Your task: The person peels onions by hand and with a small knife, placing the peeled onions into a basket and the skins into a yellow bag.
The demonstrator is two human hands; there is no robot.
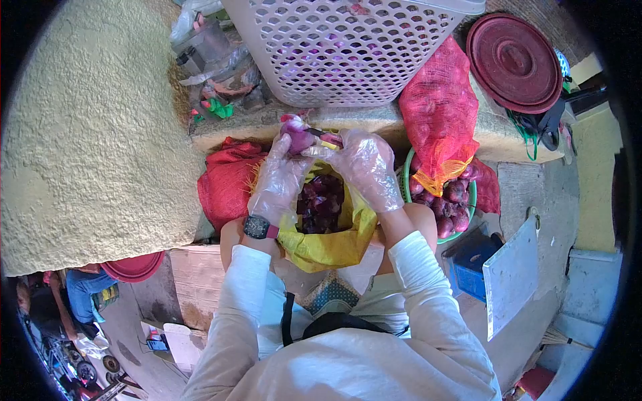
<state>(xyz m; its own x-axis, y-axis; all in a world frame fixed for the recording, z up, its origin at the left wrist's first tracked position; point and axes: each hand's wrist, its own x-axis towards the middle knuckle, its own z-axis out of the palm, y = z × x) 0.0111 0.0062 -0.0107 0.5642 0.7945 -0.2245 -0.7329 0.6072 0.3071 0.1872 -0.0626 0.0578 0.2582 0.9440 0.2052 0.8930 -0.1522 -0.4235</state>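
My left hand, in a clear plastic glove and with a watch at the wrist, grips a purple-red onion. Against its right side is my right hand, also gloved, fingers curled around a small knife with yellow and black parts, mostly covered by the fingers. Both hands meet above a yellow sack with its mouth rolled open between my knees. Dark purple onion skins lie inside the sack.
A perforated white plastic basket stands on the ledge ahead. To the right, a red mesh bag leans over a green basket of red onions. A red sack sits left; a maroon lid lies at upper right.
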